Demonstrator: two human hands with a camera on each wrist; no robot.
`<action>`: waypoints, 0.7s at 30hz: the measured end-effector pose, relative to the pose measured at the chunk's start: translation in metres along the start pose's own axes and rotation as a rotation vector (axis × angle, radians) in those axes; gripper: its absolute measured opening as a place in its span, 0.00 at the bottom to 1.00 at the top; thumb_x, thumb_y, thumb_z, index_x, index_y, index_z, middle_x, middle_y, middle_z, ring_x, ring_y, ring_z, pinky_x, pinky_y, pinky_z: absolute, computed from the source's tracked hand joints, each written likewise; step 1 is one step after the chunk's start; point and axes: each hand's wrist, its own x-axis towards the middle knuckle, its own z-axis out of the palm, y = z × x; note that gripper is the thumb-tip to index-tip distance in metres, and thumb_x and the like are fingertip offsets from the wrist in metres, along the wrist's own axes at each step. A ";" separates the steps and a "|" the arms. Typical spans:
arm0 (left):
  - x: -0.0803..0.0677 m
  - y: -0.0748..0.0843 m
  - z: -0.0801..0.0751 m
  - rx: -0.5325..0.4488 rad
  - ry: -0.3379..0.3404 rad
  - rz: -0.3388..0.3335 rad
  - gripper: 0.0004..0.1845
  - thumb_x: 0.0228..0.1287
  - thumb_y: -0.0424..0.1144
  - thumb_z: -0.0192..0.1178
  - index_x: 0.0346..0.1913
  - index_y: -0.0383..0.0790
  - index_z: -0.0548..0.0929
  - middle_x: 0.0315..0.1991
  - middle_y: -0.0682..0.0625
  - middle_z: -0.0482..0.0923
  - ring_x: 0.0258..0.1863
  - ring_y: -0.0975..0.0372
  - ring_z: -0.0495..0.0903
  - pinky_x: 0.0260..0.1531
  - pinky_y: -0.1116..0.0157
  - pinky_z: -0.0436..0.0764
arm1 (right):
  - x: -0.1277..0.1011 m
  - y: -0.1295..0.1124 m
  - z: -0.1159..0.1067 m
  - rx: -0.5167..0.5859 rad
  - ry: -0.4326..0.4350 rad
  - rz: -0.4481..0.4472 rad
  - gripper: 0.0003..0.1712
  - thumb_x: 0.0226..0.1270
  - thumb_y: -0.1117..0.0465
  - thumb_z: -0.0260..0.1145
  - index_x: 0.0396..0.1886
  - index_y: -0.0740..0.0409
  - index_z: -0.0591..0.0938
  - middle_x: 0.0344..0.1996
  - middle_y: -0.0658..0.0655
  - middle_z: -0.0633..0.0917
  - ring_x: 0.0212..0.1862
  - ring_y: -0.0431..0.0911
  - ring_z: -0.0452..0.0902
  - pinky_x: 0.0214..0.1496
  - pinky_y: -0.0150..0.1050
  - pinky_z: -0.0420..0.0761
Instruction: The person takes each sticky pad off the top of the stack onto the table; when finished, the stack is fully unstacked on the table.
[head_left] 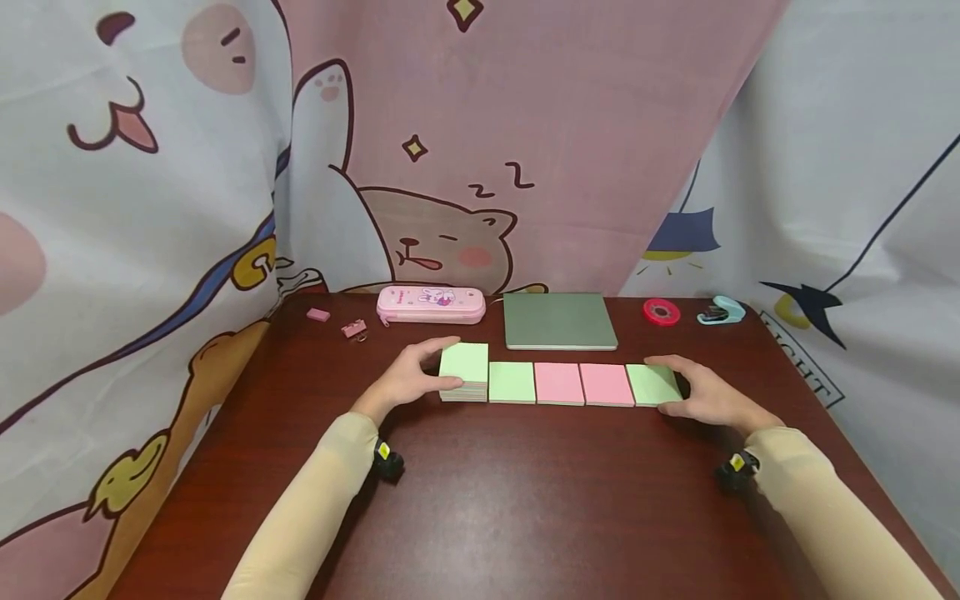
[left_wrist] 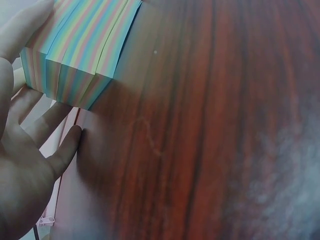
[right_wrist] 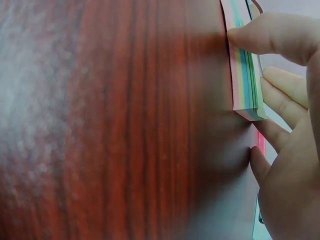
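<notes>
Sitting at a dark wooden table (head_left: 480,500), a person holds both ends of a row of sticky-note pads. At nine o'clock, the left hand (head_left: 408,379) curls its fingers and thumb around a thick green-topped stack (head_left: 465,371). At three o'clock, the right hand (head_left: 705,392) pinches a thin green pad (head_left: 651,385), thumb on its near edge. Between them lie a green pad (head_left: 512,382) and two pink pads (head_left: 582,384). Toward twelve o'clock sit a pink pencil case (head_left: 431,304) and a grey notebook (head_left: 558,321).
</notes>
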 end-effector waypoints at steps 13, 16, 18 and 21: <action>-0.001 -0.002 0.001 0.004 0.008 0.011 0.43 0.60 0.43 0.80 0.77 0.40 0.73 0.66 0.47 0.81 0.65 0.52 0.79 0.67 0.47 0.77 | 0.001 -0.012 -0.008 0.019 0.005 0.000 0.51 0.62 0.49 0.78 0.80 0.57 0.65 0.74 0.68 0.67 0.72 0.65 0.62 0.70 0.76 0.63; -0.001 -0.002 0.002 -0.005 0.010 0.016 0.43 0.60 0.42 0.79 0.77 0.37 0.72 0.65 0.46 0.82 0.63 0.51 0.80 0.66 0.47 0.78 | 0.008 -0.022 -0.007 -0.004 0.071 -0.011 0.49 0.66 0.45 0.75 0.79 0.60 0.65 0.75 0.69 0.67 0.73 0.67 0.62 0.70 0.76 0.64; -0.001 -0.001 0.002 -0.013 0.016 0.019 0.43 0.60 0.40 0.79 0.76 0.36 0.72 0.64 0.45 0.82 0.62 0.51 0.81 0.65 0.48 0.78 | 0.015 -0.034 -0.004 -0.018 0.124 -0.025 0.48 0.68 0.45 0.74 0.79 0.62 0.66 0.75 0.70 0.67 0.74 0.67 0.63 0.70 0.75 0.65; -0.001 -0.002 0.003 -0.018 0.025 0.018 0.43 0.60 0.39 0.79 0.76 0.36 0.72 0.64 0.45 0.83 0.61 0.52 0.82 0.65 0.49 0.79 | 0.027 -0.055 0.004 -0.021 0.200 -0.079 0.45 0.70 0.47 0.73 0.77 0.64 0.67 0.74 0.70 0.70 0.74 0.67 0.64 0.70 0.73 0.67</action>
